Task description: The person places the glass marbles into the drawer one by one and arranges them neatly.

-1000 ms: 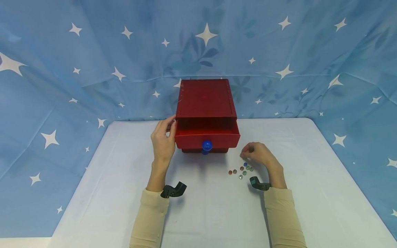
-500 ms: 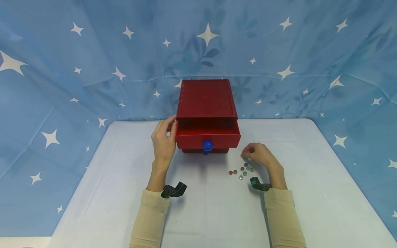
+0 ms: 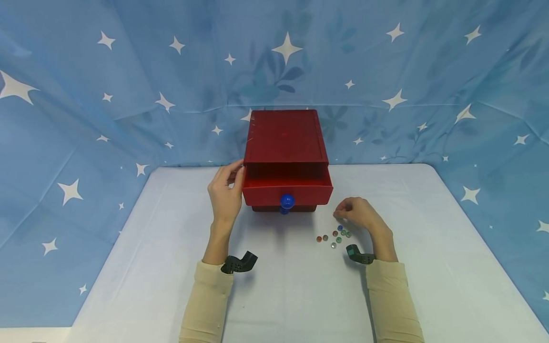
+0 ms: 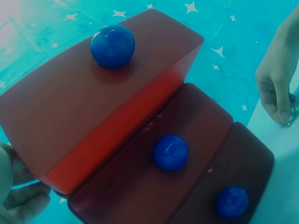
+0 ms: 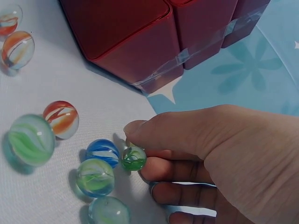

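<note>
A small red chest of drawers (image 3: 283,136) stands at the back of the table, its top drawer (image 3: 266,196) pulled out. Blue knobs (image 4: 170,152) sit on the drawer fronts in the left wrist view. My left hand (image 3: 225,197) rests its fingertips against the chest's left side, beside the pulled-out drawer. In front of the chest's right corner, my right hand (image 3: 358,212) pinches a green glass marble (image 5: 133,158) between thumb and index finger, low over the table. Close by lie a blue marble (image 5: 103,153) and a green one (image 5: 95,178).
Several more glass marbles lie loosely on the white table (image 3: 291,295), including orange ones (image 5: 61,119) and a large-looking green one (image 5: 32,140). A blue curtain (image 3: 171,119) with white stars hangs behind and at both sides. Clear tape (image 5: 183,56) runs along the chest's side.
Almost nothing differs. Both hands, the chest and the loose marbles hold their places, apart from a tiny shift of the whole view.
</note>
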A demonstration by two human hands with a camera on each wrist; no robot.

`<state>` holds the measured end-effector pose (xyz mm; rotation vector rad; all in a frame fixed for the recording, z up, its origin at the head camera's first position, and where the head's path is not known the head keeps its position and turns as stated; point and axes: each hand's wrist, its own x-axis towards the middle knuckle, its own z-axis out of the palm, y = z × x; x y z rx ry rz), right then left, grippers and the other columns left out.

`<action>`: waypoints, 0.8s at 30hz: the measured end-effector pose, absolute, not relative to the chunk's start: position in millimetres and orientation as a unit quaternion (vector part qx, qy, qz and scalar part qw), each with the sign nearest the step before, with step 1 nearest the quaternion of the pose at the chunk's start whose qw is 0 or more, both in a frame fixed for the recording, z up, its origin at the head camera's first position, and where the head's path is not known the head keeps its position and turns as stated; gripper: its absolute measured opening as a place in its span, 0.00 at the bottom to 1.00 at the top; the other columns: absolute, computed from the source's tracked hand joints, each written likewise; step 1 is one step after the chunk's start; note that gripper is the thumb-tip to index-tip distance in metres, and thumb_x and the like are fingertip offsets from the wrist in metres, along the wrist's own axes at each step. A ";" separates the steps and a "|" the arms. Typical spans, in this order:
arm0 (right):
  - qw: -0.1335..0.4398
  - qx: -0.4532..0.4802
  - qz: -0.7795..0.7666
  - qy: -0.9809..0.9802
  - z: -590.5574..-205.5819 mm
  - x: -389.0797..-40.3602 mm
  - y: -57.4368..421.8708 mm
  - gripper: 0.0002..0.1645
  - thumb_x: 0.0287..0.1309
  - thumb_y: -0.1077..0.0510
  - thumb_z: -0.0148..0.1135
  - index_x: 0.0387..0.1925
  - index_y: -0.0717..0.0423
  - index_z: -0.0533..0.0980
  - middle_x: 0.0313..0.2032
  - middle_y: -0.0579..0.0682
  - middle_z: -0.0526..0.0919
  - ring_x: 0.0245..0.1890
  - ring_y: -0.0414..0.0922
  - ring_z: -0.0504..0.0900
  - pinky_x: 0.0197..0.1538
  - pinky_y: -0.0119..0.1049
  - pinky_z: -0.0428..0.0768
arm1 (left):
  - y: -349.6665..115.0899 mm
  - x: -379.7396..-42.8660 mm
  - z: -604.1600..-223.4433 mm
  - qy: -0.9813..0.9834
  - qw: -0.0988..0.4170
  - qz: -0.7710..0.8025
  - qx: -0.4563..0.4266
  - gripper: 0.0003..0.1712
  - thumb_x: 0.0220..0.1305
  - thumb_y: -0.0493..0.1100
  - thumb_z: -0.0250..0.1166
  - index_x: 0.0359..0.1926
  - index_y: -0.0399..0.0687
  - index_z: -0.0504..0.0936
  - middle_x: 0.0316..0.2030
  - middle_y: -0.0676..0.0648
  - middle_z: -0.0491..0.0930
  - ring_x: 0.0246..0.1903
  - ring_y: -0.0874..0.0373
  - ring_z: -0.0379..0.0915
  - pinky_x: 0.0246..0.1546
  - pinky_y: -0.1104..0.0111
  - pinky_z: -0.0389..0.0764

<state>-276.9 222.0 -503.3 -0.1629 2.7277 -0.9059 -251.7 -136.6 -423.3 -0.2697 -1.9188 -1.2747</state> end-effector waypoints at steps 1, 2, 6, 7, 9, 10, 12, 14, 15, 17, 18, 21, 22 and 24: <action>0.131 -0.057 -0.312 0.939 -503.1 -276.9 222.0 0.12 0.62 0.53 0.66 0.41 0.57 0.83 0.37 0.52 0.86 0.40 0.48 0.79 0.47 0.45 0.80 | -135.5 -250.5 -421.4 -0.758 0.401 -0.503 -0.105 0.13 0.67 0.34 0.65 0.51 0.35 0.85 0.42 0.37 0.86 0.34 0.47 0.83 0.42 0.86 0.76; 0.130 -0.058 -0.311 0.940 -503.0 -276.9 222.0 0.12 0.62 0.53 0.66 0.41 0.57 0.83 0.37 0.52 0.86 0.40 0.48 0.79 0.48 0.45 0.80 | -134.2 -248.5 -418.7 -0.758 0.402 -0.503 -0.105 0.13 0.67 0.33 0.64 0.51 0.34 0.85 0.41 0.36 0.85 0.34 0.45 0.83 0.42 0.86 0.76; 0.127 -0.063 -0.312 0.939 -503.0 -276.9 222.1 0.12 0.62 0.53 0.66 0.40 0.57 0.83 0.36 0.52 0.86 0.39 0.48 0.79 0.47 0.45 0.81 | -128.4 -237.2 -404.4 -0.757 0.403 -0.503 -0.105 0.12 0.66 0.29 0.64 0.49 0.30 0.84 0.40 0.32 0.85 0.33 0.42 0.82 0.42 0.86 0.76; 0.127 -0.064 -0.312 0.939 -503.0 -276.9 222.2 0.12 0.62 0.53 0.66 0.40 0.57 0.83 0.36 0.52 0.86 0.39 0.48 0.79 0.47 0.45 0.80 | -127.5 -235.2 -402.1 -0.758 0.404 -0.502 -0.105 0.13 0.65 0.29 0.63 0.49 0.29 0.84 0.40 0.32 0.84 0.33 0.41 0.82 0.41 0.85 0.77; 0.125 -0.064 -0.313 0.939 -503.2 -276.9 222.6 0.12 0.62 0.53 0.66 0.40 0.57 0.83 0.36 0.52 0.86 0.39 0.48 0.79 0.46 0.45 0.80 | -126.7 -233.4 -400.3 -0.758 0.402 -0.503 -0.104 0.13 0.65 0.29 0.63 0.49 0.29 0.84 0.40 0.32 0.84 0.32 0.42 0.82 0.41 0.84 0.78; 0.124 -0.064 -0.313 0.939 -503.2 -276.9 222.8 0.12 0.62 0.53 0.66 0.40 0.57 0.83 0.36 0.52 0.86 0.39 0.48 0.79 0.46 0.44 0.80 | -127.2 -234.3 -401.5 -0.758 0.400 -0.504 -0.103 0.13 0.65 0.29 0.63 0.50 0.29 0.84 0.40 0.32 0.84 0.32 0.42 0.82 0.41 0.84 0.78; 0.123 -0.064 -0.315 0.939 -502.9 -276.8 223.2 0.12 0.62 0.53 0.66 0.40 0.57 0.83 0.36 0.52 0.86 0.39 0.48 0.79 0.46 0.44 0.80 | -128.9 -238.1 -406.7 -0.760 0.399 -0.504 -0.100 0.13 0.66 0.30 0.63 0.50 0.31 0.84 0.41 0.33 0.85 0.32 0.43 0.82 0.41 0.85 0.77; 0.122 -0.063 -0.317 0.939 -502.3 -276.6 223.5 0.12 0.62 0.53 0.66 0.41 0.58 0.83 0.37 0.52 0.86 0.39 0.48 0.79 0.46 0.44 0.80 | -131.6 -243.0 -413.3 -0.760 0.394 -0.508 -0.097 0.13 0.67 0.32 0.64 0.51 0.33 0.85 0.41 0.35 0.85 0.33 0.45 0.83 0.41 0.86 0.76; 0.122 -0.061 -0.319 0.938 -502.0 -276.6 223.6 0.12 0.62 0.53 0.66 0.41 0.58 0.83 0.37 0.53 0.86 0.39 0.48 0.79 0.46 0.43 0.80 | -133.1 -245.4 -416.6 -0.760 0.392 -0.510 -0.096 0.13 0.67 0.33 0.64 0.51 0.35 0.85 0.41 0.36 0.85 0.33 0.46 0.83 0.41 0.87 0.75; 0.121 -0.059 -0.323 0.937 -501.0 -276.6 223.6 0.13 0.62 0.53 0.66 0.42 0.59 0.83 0.37 0.53 0.86 0.39 0.48 0.79 0.46 0.43 0.81 | -135.5 -248.8 -421.6 -0.759 0.389 -0.512 -0.097 0.13 0.68 0.35 0.64 0.52 0.37 0.86 0.42 0.38 0.86 0.34 0.48 0.83 0.41 0.87 0.76; 0.120 -0.058 -0.324 0.936 -500.6 -276.7 223.7 0.13 0.62 0.53 0.66 0.42 0.59 0.83 0.37 0.54 0.86 0.39 0.48 0.80 0.46 0.44 0.81 | -136.6 -249.7 -423.2 -0.759 0.388 -0.514 -0.098 0.13 0.68 0.37 0.64 0.52 0.39 0.86 0.42 0.38 0.86 0.34 0.49 0.83 0.41 0.86 0.76; 0.120 -0.054 -0.329 0.935 -499.2 -277.1 223.6 0.14 0.62 0.53 0.66 0.44 0.59 0.83 0.38 0.54 0.86 0.40 0.49 0.80 0.48 0.45 0.82 | -138.2 -250.8 -425.0 -0.757 0.384 -0.518 -0.103 0.14 0.69 0.39 0.64 0.53 0.41 0.86 0.43 0.40 0.86 0.34 0.50 0.83 0.41 0.85 0.77; 0.118 -0.055 -0.329 0.936 -498.4 -277.1 223.5 0.15 0.62 0.53 0.66 0.44 0.60 0.82 0.38 0.54 0.86 0.40 0.49 0.80 0.48 0.45 0.82 | -138.3 -250.9 -424.9 -0.757 0.385 -0.517 -0.104 0.14 0.69 0.39 0.64 0.53 0.41 0.86 0.43 0.40 0.86 0.34 0.51 0.83 0.41 0.85 0.77; 0.114 -0.054 -0.330 0.936 -497.3 -277.1 223.4 0.15 0.62 0.53 0.66 0.45 0.60 0.82 0.39 0.55 0.86 0.40 0.49 0.80 0.49 0.45 0.82 | -138.4 -250.7 -424.6 -0.757 0.384 -0.518 -0.105 0.14 0.69 0.40 0.64 0.53 0.42 0.86 0.43 0.41 0.86 0.34 0.51 0.83 0.42 0.84 0.78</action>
